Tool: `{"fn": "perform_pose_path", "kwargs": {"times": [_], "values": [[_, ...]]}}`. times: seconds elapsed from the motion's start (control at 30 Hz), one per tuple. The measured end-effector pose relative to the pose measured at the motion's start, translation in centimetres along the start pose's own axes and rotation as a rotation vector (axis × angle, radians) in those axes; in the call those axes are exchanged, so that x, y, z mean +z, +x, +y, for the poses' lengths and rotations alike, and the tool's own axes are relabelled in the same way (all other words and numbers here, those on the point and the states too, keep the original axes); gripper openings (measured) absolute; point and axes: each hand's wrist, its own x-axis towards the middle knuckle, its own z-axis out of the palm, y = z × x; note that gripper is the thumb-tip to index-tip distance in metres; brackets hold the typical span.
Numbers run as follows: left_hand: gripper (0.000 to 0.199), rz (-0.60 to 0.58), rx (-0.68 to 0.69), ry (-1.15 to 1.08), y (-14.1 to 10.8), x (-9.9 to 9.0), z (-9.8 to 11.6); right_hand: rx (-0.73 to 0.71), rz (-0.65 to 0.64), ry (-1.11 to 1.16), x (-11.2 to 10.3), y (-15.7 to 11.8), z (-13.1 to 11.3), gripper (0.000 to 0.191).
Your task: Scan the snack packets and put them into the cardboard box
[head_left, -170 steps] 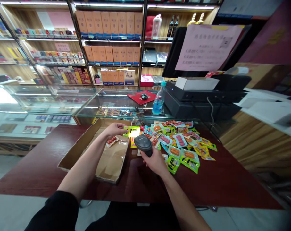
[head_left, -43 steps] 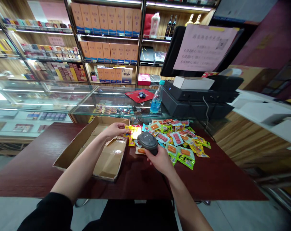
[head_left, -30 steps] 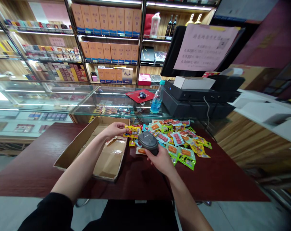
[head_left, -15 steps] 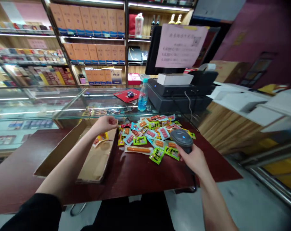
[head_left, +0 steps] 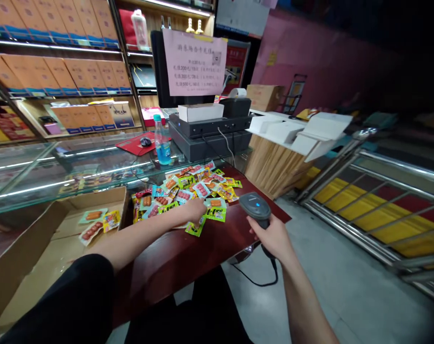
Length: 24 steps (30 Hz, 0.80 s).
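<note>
Right hand grips the scanner from below, likely for easy aim, at four o'clock of the packets on the counter; left hand curls over their six o'clock side, hold unclear.

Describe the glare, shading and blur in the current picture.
Head view: bright white streaks cross the glass counter, and the dark red table carries a soft sheen; head view, upper right: the background falls to near black; head view, centre: the smallest print on the sign is too soft to read, and the fingers of the left hand are hard to make out.
</note>
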Motion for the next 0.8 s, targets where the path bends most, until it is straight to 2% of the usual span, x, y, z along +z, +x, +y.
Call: {"fn": "perform_pose_path", "kwargs": {"times": [0.1, 0.17, 0.23, 0.33, 0.43, 0.63, 0.8], "values": [[0.056, 0.059, 0.006, -0.002, -0.7, 0.4, -0.6, -0.004, -0.015, 0.014, 0.5, 0.4, -0.4, 0.036], [0.053, 0.116, 0.009, -0.073, -1.6, 0.7, -1.8, -0.019, -0.041, 0.019, 1.6, 0.9, -1.2, 0.036], [0.044, 0.168, -0.052, -0.201, -3.1, 1.1, -3.4, -0.064, -0.078, 0.015, 3.1, 1.2, -2.3, 0.034], [0.030, 0.292, -0.214, -0.408, -6.2, 1.2, -6.0, -0.175, -0.135, -0.004, 5.9, 1.4, -4.5, 0.034], [0.026, 0.434, -0.312, -0.706, -10.3, 0.9, -8.5, -0.276, -0.221, -0.004, 8.9, 1.0, -7.2, 0.034], [0.044, 0.633, -0.323, -1.218, -18.1, 0.5, -11.6, -0.439, -0.420, 0.060, 14.2, -0.9, -12.6, 0.033], [0.048, 0.796, -0.339, -1.459, -21.6, 0.9, -12.2, -0.494, -0.526, 0.115, 17.5, -2.3, -15.7, 0.031]]}}
